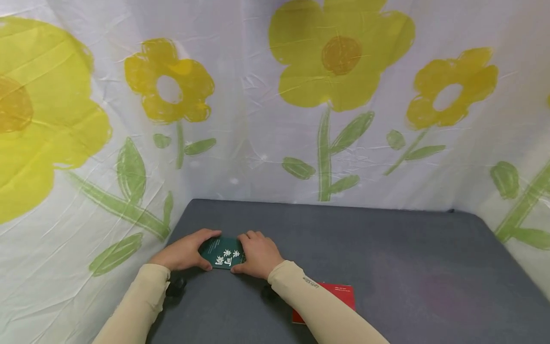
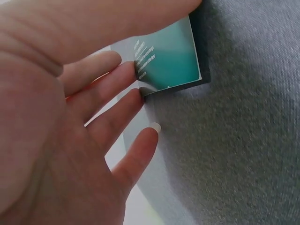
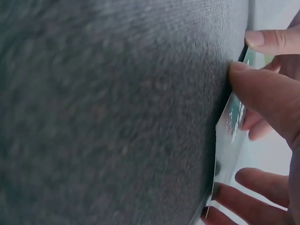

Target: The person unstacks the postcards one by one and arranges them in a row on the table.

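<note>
A thin dark green booklet (image 1: pixel 224 253) with large white characters lies close to the grey tabletop, toward its left side. My left hand (image 1: pixel 185 251) holds it by the left end, thumb at the near edge and fingers at the far edge. At the opposite end, my right hand (image 1: pixel 259 255) grips it between thumb and fingers. The left wrist view shows a corner of the booklet (image 2: pixel 176 63) beyond the left fingertips. In the right wrist view the booklet (image 3: pixel 229 129) appears nearly edge-on, slightly bent, with fingers around it.
A red booklet (image 1: pixel 339 294) lies on the grey table (image 1: pixel 399 267), partly covered by the right forearm. White cloth walls (image 1: pixel 245 143) printed with yellow flowers rise behind and beside the table. Both forearms wear beige sleeves (image 1: pixel 137 301), with dark wrist devices (image 1: pixel 176 287) below them.
</note>
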Available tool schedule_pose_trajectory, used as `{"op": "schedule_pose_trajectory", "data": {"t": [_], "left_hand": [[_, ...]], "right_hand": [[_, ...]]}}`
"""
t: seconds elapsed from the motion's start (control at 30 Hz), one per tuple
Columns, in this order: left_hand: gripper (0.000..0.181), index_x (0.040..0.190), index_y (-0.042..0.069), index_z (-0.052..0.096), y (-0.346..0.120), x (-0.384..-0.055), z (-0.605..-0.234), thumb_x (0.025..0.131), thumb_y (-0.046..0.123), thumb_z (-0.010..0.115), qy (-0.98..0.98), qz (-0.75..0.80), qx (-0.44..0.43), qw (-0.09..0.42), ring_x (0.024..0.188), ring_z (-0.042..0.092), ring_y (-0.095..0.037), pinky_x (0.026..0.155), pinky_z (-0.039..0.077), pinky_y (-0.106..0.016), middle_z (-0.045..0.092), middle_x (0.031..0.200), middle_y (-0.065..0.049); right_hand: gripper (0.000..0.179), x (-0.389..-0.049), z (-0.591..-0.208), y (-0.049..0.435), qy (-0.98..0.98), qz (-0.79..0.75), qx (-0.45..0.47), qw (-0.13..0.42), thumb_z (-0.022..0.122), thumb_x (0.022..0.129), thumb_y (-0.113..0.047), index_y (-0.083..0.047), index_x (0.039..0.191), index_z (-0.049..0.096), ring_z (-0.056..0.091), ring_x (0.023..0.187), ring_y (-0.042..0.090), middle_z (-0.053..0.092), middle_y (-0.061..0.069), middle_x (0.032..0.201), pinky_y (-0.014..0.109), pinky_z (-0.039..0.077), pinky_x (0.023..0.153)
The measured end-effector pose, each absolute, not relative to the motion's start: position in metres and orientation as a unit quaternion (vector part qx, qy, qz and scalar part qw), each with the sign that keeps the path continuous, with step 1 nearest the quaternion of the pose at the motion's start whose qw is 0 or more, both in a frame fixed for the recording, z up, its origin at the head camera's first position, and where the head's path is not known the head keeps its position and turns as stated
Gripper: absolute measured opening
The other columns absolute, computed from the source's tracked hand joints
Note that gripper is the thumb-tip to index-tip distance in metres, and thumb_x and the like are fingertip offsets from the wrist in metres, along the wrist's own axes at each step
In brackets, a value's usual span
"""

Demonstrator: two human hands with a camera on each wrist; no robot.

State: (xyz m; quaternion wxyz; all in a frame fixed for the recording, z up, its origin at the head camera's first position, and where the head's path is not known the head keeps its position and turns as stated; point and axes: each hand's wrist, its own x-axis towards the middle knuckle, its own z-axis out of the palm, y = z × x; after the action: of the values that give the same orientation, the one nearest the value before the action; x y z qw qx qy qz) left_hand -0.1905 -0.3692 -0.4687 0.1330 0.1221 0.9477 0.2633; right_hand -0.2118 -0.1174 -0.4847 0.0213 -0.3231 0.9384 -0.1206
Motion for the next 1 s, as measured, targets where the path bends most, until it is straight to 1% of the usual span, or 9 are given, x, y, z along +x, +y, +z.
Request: {"op": "schedule_pose_trajectory", "data": {"t": [0.17, 0.43, 0.5, 0.57, 0.67, 0.73, 0.8, 0.9, 1.0], "left_hand": [[0.100, 0.161, 0.010, 0.049, -0.372, -0.190, -0.467, 0.076, 0.023, 0.099, 0.947, 0.265, 0.127, 0.128, 0.134, 0.058, -0.035, 0.105, 0.051, -0.051, 0.051, 0.162, -0.019], [0.099, 0.161, 0.007, 0.049, -0.376, -0.189, -0.464, 0.077, 0.022, 0.098, 0.946, 0.266, 0.137, 0.127, 0.131, 0.058, -0.039, 0.101, 0.053, -0.049, 0.050, 0.162, -0.023], [0.099, 0.162, 0.007, 0.047, -0.376, -0.188, -0.465, 0.077, 0.020, 0.097, 0.945, 0.268, 0.133, 0.129, 0.134, 0.057, -0.041, 0.103, 0.053, -0.052, 0.048, 0.163, -0.024], [0.101, 0.163, 0.005, 0.045, -0.370, -0.186, -0.465, 0.077, 0.017, 0.097, 0.946, 0.269, 0.129, 0.129, 0.142, 0.052, -0.045, 0.109, 0.051, -0.058, 0.045, 0.166, -0.025], [0.105, 0.165, 0.004, 0.042, -0.357, -0.181, -0.465, 0.076, 0.015, 0.096, 0.954, 0.248, 0.119, 0.122, 0.154, 0.042, -0.050, 0.116, 0.042, -0.069, 0.040, 0.170, -0.024], [0.106, 0.165, 0.005, 0.041, -0.343, -0.178, -0.465, 0.076, 0.018, 0.096, 0.963, 0.218, 0.124, 0.102, 0.158, 0.036, -0.050, 0.118, 0.037, -0.074, 0.039, 0.172, -0.022], [0.105, 0.166, 0.006, 0.041, -0.324, -0.174, -0.464, 0.078, 0.023, 0.096, 0.968, 0.195, 0.133, 0.086, 0.160, 0.034, -0.049, 0.118, 0.034, -0.078, 0.039, 0.172, -0.020], [0.101, 0.166, 0.008, 0.041, -0.290, -0.166, -0.464, 0.083, 0.031, 0.094, 0.965, 0.193, 0.160, 0.072, 0.161, 0.034, -0.045, 0.121, 0.031, -0.078, 0.040, 0.173, -0.016], [0.098, 0.168, 0.011, 0.040, -0.251, -0.155, -0.464, 0.088, 0.036, 0.091, 0.953, 0.215, 0.193, 0.089, 0.161, 0.036, -0.040, 0.123, 0.031, -0.076, 0.042, 0.173, -0.011]], "right_hand": [[0.078, -0.212, -0.484, -0.122, 0.939, -0.117, -0.323, 0.017, 0.084, 0.089, -0.061, -0.016, 0.149, 0.062, 0.063, 0.128, 0.022, 0.066, 0.003, 0.144, 0.043, 0.059, 0.102], [0.079, -0.213, -0.485, -0.125, 0.938, -0.115, -0.326, 0.016, 0.084, 0.088, -0.062, -0.016, 0.148, 0.062, 0.062, 0.127, 0.023, 0.066, 0.003, 0.144, 0.044, 0.058, 0.102], [0.081, -0.214, -0.486, -0.124, 0.936, -0.118, -0.331, 0.020, 0.082, 0.088, -0.065, -0.017, 0.150, 0.062, 0.062, 0.128, 0.023, 0.065, 0.003, 0.146, 0.046, 0.057, 0.104], [0.084, -0.214, -0.485, -0.117, 0.934, -0.129, -0.333, 0.026, 0.080, 0.088, -0.068, -0.017, 0.152, 0.060, 0.061, 0.132, 0.024, 0.063, 0.003, 0.150, 0.049, 0.055, 0.108], [0.089, -0.214, -0.479, -0.098, 0.932, -0.151, -0.328, 0.034, 0.076, 0.088, -0.071, -0.016, 0.156, 0.057, 0.058, 0.141, 0.027, 0.058, 0.004, 0.158, 0.053, 0.051, 0.115], [0.090, -0.211, -0.473, -0.080, 0.932, -0.165, -0.322, 0.032, 0.075, 0.089, -0.071, -0.015, 0.157, 0.055, 0.056, 0.144, 0.029, 0.055, 0.006, 0.161, 0.056, 0.049, 0.117], [0.090, -0.206, -0.468, -0.059, 0.933, -0.174, -0.315, 0.033, 0.075, 0.090, -0.070, -0.015, 0.158, 0.054, 0.055, 0.146, 0.031, 0.054, 0.007, 0.163, 0.059, 0.048, 0.118], [0.090, -0.195, -0.463, -0.025, 0.933, -0.187, -0.306, 0.043, 0.077, 0.091, -0.068, -0.014, 0.159, 0.053, 0.054, 0.148, 0.034, 0.054, 0.008, 0.163, 0.062, 0.046, 0.119], [0.090, -0.180, -0.462, 0.010, 0.931, -0.200, -0.299, 0.060, 0.079, 0.090, -0.066, -0.014, 0.159, 0.053, 0.054, 0.148, 0.036, 0.055, 0.008, 0.162, 0.065, 0.044, 0.119]]}}
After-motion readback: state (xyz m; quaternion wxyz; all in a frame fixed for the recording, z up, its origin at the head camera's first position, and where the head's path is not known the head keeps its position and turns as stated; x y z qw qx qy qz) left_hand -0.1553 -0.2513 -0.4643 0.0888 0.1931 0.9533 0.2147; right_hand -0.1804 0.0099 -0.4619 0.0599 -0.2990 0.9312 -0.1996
